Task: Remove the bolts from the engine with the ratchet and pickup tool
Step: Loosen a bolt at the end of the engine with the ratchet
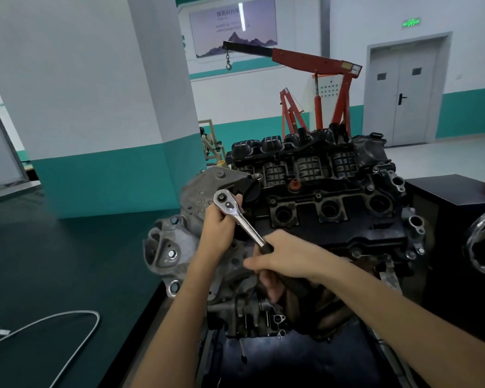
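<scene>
Ratchet (237, 217) on engine (333, 208) left end, hoist (317, 77) behind, cable (53, 331) on floor left.

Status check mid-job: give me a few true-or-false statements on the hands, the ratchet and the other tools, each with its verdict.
1. The right hand grips the black handle of the ratchet. True.
2. The left hand is off the ratchet and lies flat on the dark surface. False: it holds the ratchet at its head, over the engine.
3. The flexible silver tool lies on the dark surface at lower left, in neither hand. True.
4. The red crane has its hook attached to the engine. False: the hook hangs free in the background.
</scene>
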`<state>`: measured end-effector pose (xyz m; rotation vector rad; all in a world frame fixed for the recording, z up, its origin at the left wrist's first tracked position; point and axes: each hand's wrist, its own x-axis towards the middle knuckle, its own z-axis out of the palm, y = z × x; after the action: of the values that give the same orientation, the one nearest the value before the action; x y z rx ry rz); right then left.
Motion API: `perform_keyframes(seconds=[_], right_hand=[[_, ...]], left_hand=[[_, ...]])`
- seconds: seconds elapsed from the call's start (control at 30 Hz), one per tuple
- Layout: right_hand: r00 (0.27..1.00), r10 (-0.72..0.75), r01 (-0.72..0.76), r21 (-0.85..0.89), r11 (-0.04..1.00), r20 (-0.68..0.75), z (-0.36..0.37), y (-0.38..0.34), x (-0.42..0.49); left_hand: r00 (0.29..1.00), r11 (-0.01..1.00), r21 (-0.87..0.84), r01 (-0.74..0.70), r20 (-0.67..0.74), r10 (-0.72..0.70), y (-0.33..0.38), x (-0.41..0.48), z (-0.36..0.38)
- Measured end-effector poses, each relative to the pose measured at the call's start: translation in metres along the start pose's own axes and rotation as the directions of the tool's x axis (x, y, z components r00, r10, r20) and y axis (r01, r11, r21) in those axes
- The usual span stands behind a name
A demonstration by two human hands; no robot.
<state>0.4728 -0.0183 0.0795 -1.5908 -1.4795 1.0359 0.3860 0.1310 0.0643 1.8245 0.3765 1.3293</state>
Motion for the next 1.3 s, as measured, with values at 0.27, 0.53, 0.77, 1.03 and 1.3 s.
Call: perform_keyframes(seconds=[0.27, 0.53, 0.77, 1.03, 1.3], right_hand=[[0.971, -0.141, -0.060, -0.768, 0.638, -0.193, -0.090, -0.055, 0.008], [0.905, -0.275, -0.071, -0.753, 0.654, -0.324, -0.052, -0.021, 0.002], [0.893, -0.206, -0.040, -0.527, 0.849, -0.400, 0.012, 0.026, 0.014], [0.937, -0.323, -0.006, -0.928, 0.374, -0.136, -0.100, -0.029, 0.025], [0.917, -0.198, 0.062, -0.367, 0.928, -0.346, 0.020, 0.035, 0.004]], left_hand=[[0.997, 0.998, 0.048, 0.049, -0.055, -0.047, 0.006, 0.001, 0.003], [0.990, 0.999, 0.015, 0.050, -0.132, -0.047, -0.008, -0.005, 0.007], [0.990, 0.988, 0.084, 0.129, -0.075, -0.123, -0.015, -0.002, 0.009], [0.991, 0.891, 0.451, -0.044, 0.133, -0.018, -0.004, 0.003, -0.012], [1.000, 0.846, 0.533, -0.016, 0.011, 0.012, -0.020, 0.000, -0.008]])
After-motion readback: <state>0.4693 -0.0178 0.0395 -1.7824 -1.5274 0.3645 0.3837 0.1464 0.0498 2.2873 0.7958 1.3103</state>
